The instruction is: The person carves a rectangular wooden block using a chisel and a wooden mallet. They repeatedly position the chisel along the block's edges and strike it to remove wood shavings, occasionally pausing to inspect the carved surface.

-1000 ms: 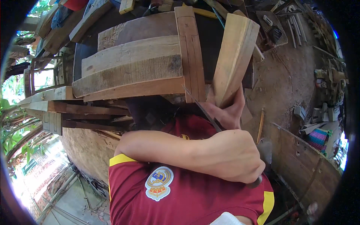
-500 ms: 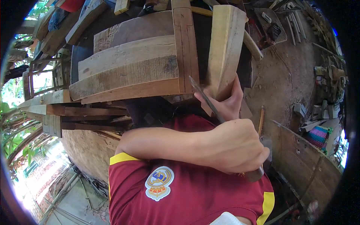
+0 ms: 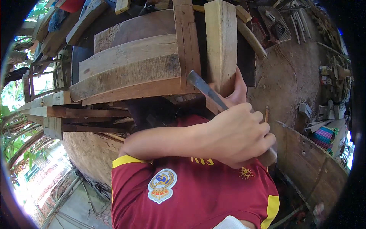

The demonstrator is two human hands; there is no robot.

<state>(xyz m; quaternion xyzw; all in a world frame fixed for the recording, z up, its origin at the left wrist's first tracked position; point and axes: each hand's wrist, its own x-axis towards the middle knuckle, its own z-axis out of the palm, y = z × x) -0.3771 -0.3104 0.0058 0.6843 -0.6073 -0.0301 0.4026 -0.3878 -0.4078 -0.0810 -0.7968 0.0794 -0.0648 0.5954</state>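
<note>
Two clamped grips: left hand (image 3: 239, 134) on chisel (image 3: 207, 91), right hand (image 3: 239, 89) on likely hefty beam (image 3: 222, 42); hold its near end.

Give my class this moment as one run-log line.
left hand: gripping chisel | right hand: around near end of wood block | chisel: pointing up-left in view | beams: left of wood block

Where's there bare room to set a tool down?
Mostly bare brown floor between the dark bench, mesh tray and wooden panel. Bench is crowded with beams; only a narrow gap shows between the pencil-marked timber and the block in the right hand.
</note>
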